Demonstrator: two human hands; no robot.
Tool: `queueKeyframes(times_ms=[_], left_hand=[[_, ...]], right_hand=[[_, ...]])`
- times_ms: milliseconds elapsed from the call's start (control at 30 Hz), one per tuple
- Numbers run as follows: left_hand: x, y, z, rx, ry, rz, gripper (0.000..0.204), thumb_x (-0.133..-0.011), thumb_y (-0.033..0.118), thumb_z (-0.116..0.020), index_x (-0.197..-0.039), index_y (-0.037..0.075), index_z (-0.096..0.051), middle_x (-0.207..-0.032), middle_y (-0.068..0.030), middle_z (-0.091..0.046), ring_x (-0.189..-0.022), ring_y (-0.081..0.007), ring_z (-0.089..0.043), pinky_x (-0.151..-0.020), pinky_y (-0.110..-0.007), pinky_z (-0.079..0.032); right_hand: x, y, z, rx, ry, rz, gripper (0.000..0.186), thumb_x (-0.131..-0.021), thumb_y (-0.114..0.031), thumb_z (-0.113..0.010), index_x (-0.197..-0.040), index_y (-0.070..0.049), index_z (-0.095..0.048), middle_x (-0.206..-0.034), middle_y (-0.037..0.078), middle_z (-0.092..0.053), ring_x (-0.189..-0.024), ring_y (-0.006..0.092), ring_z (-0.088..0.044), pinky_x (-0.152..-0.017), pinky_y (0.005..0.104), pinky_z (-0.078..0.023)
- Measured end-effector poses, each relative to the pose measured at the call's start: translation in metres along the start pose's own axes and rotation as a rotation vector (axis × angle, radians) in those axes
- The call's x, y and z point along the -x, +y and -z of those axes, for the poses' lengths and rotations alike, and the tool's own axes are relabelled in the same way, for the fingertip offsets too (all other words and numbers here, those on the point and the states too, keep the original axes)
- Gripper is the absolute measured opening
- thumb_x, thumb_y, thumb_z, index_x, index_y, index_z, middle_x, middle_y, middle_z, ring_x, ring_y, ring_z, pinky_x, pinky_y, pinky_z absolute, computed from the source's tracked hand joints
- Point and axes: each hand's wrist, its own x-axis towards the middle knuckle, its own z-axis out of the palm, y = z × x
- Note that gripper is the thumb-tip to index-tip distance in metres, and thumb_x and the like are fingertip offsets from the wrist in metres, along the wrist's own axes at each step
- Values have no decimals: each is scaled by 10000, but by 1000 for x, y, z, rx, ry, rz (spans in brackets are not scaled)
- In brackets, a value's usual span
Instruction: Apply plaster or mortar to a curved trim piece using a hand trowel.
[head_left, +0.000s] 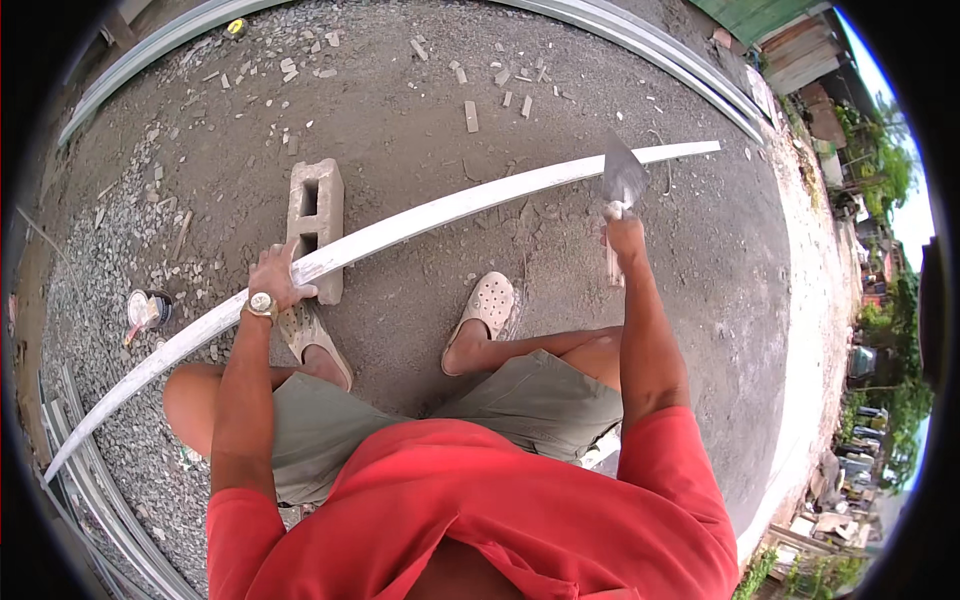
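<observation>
Item, one: long white strip (450, 207), lying crosswise before me, its long axis climbing from lower left to upper right. Item, one: grey hollow concrete block (334, 190), the strip crossing its near end. Hands, two: my left hand (275, 278) lies over the strip at the block, the nearer of the pair (whether its fingers curl beneath, I cannot tell); my right hand (626, 238), nearside of the strip, closes round one pointed metal trowel (624, 178), blade overlapping the strip. Footwear: two beige perforated clogs (491, 303).

Long white strip (450, 208), slanted; grey trowel (624, 177) near its right end.
</observation>
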Motion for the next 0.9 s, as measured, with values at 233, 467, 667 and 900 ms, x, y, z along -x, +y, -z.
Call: queueKeyframes(times_ms=[233,467,667,900], left_hand=[[-20,-7,14,164,-272,1,1148,-480,529,-812,-1423,91,-326,-1345,-202,-475,-1252,-372,-428,-1052,-444,-333],[29,-115,134,545,261,276,959,-709,543,-698,-1382,-35,-334,-1407,-254,-370,-1322,-348,-346,-1082,-377,-295],[134,-214,71,860,1011,1138,1067,-652,477,-787,-1348,-146,-273,-1316,-265,-452,-1186,-340,-499,-1024,-379,-362],[103,-216,-81,2548,1271,604,513,-779,404,-706,-1153,124,-494,-981,-86,-538,-960,-306,-532,-886,-544,-441]], right_hand=[[12,33,-11,-50,-384,-189,179,-836,-191,-594,-796,-18,-569,-604,22,-519,-450,147,-488,-398,329,-405],[0,-25,-66,214,-474,584,257,-848,-200,-557,-963,30,-569,-729,116,-596,-683,238,-599,-625,374,-453],[-101,-40,-161,375,-177,846,517,-898,-321,-554,-1210,85,-488,-1175,296,-540,-1119,422,-501,-939,432,-376],[-115,-23,-173,618,-335,708,587,-892,-323,-562,-1266,112,-443,-1250,321,-493,-1201,422,-458,-1021,427,-347]])
